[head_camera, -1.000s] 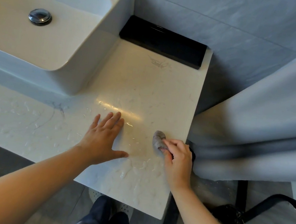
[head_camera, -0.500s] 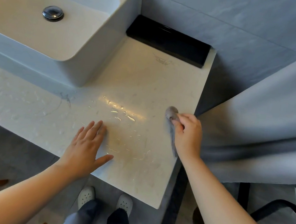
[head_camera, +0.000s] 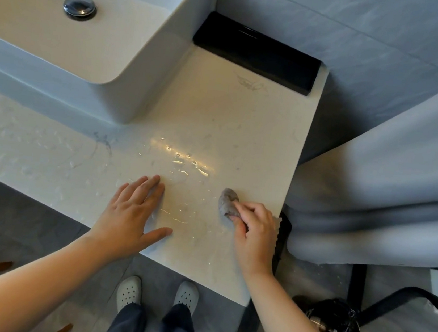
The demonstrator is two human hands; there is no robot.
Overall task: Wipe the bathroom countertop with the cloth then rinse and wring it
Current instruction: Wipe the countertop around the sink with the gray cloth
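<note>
Right hand [head_camera: 255, 233]: closed on bunched grey cloth [head_camera: 226, 203], pressed to wet tabletop [head_camera: 219, 115] near right edge. Left hand [head_camera: 131, 212]: flat, fingers spread, empty, near front edge.

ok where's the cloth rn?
Head view: cloth bunched under the right hand, on the countertop near its right edge.

Counter [head_camera: 219, 115]: no readable text; only grey veining, one scribble-like mark near the black box [head_camera: 258, 52], not legible as letters.
Black box: no label visible.
Basin [head_camera: 154, 54]: no brand mark readable.
</note>
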